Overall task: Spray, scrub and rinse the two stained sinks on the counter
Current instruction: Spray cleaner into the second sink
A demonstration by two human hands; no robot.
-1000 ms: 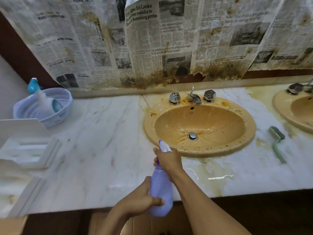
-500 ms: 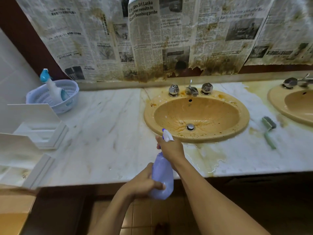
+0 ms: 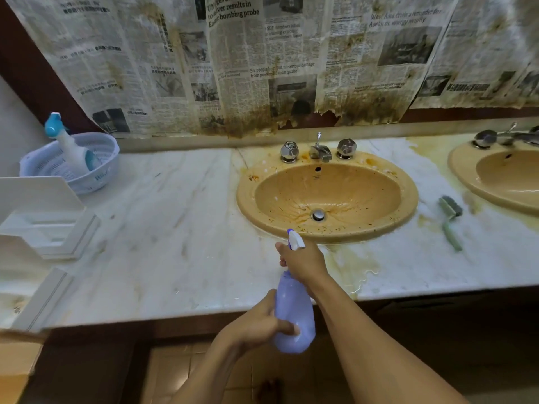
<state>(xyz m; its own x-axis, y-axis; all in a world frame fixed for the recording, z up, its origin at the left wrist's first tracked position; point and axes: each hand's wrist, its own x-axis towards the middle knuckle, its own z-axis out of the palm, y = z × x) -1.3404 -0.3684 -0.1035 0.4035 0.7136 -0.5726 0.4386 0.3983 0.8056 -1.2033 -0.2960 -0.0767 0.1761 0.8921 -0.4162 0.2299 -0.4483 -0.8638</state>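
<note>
Left hand (image 3: 262, 322) grips the base of the purple spray bottle (image 3: 294, 316), this side of the near sink (image 3: 245, 196); right hand (image 3: 303, 260) wraps the trigger neck. The bottle's long axis points straight at the bowl ahead. Right of that sink lies the brush (image 3: 450, 223), then the second sink (image 3: 460, 173)

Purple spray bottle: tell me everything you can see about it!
The spray bottle has a pale purple plastic-looking body and a white trigger head with a blue tip. It is tilted, nozzle aimed toward the stained sink. The right hand grips its neck; the left hand holds its rounded bottom, past the front edge of the counter.
</note>
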